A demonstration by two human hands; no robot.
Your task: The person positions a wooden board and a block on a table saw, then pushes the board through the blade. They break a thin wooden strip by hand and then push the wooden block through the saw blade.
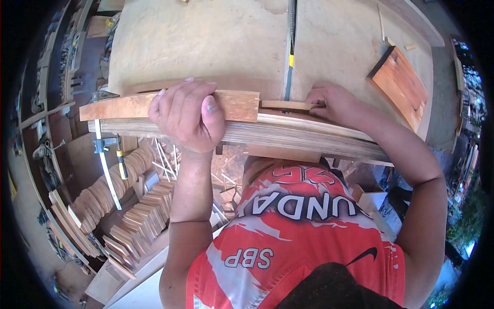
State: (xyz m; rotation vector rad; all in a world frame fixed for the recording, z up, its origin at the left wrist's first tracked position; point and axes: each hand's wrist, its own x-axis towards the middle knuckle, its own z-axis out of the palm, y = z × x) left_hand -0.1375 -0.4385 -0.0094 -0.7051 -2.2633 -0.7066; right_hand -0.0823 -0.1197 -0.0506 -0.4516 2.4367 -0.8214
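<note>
My left hand [188,116] is wrapped over a reddish-brown wooden board [236,104] lying along the front edge of the workbench. Its fingers reach over the far side, with the thumb on the near face. Toward the right, my right hand [332,104] has its fingers bent and pinched at the end of a thin wooden strip [283,105] behind the layered plywood edge [309,130]. The fingertips are partly hidden. At the left end a bar clamp [105,145] hangs from the plywood edge, its handle black and yellow.
A blade-like slot [292,46] with a yellow mark runs across the worktop [206,41]. A reddish wooden panel [401,85] lies at the right, with small offcuts near it. Below left stand rows of stacked wooden pieces [139,221]. Shelves line the left side.
</note>
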